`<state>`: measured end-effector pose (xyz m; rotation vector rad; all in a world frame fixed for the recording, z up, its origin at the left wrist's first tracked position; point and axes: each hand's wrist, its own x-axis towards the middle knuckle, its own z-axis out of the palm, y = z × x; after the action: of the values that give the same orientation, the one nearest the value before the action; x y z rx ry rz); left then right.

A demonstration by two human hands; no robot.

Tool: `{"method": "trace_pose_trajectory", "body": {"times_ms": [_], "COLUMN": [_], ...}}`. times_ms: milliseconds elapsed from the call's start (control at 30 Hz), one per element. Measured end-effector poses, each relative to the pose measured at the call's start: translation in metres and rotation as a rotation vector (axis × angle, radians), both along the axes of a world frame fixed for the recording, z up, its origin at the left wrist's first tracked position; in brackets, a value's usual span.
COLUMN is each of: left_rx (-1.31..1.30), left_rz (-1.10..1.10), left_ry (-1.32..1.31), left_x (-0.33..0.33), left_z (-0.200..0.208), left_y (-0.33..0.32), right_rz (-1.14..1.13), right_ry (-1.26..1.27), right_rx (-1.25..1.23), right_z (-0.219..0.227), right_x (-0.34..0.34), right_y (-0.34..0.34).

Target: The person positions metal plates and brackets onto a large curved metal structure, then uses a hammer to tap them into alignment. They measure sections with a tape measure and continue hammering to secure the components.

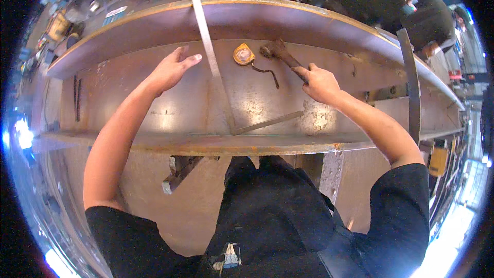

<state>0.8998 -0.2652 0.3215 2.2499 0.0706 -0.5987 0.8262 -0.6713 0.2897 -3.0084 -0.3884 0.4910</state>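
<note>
Hammer [286, 58] in the right hand [321, 85], left hand [174, 70] half-spread

The right hand is wrapped around the handle, with the head pointing away from it, up and to its left, over the web of a steel beam [170, 107]. The left hand is over the same web, its thumb parted from loosely bent fingers. Just right of that hand runs the long pale arm of a metal square [204, 33], reaching past the far flange; its short arm ends nearer the body than the right hand. A yellow tape measure [243, 54] lies between both hands, near the hammer's head, its dark strap [267, 71] trailing toward the right hand. Well right of that hand, a dark flat bar [410, 82] crosses the beam.
</note>
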Motion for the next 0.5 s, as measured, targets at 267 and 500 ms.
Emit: {"method": "trace_pose_trajectory", "body": {"times_ms": [267, 500], "left_rx": [-0.387, -0.417], "left_rz": [-0.162, -0.364], "left_ry": [-0.014, -0.531], "left_x": [0.038, -0.002], "left_z": [-0.039, 0.103], "left_y": [-0.034, -0.067], "right_rz": [0.007, -0.068], "right_ry": [0.346, -0.133], "right_rx": [-0.094, 0.222], "right_z": [-0.025, 0.172], "right_x": [0.005, -0.101], "right_y": [-0.040, -0.047]}}
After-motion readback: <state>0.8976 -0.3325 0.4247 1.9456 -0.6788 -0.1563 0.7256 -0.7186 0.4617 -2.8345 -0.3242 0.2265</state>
